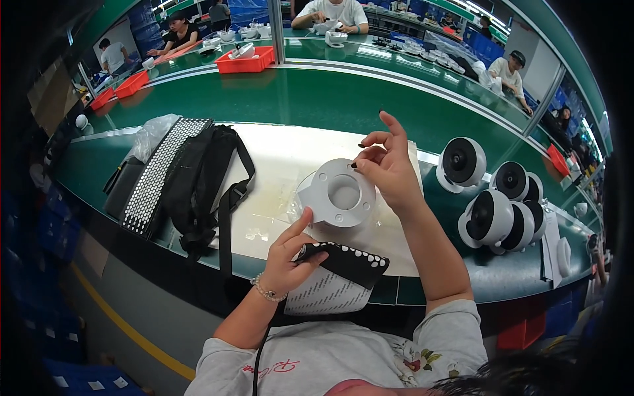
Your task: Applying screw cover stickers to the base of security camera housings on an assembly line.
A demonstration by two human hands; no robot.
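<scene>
While the head view looks down on the green desk (317,99), the right hand (389,168) rests on the rim of a round white plastic camera base (340,195) lying on the pale mat (284,158), its grip pinching a small dark screw (354,165) at the fingertips. The left hand (287,257) has its grip closed round the end of a black perforated strip (347,259), forefinger stretched to the base's edge. White dome cameras with dark lenses (492,218) stand to the right; a black strap bag (198,185) lies left.
</scene>
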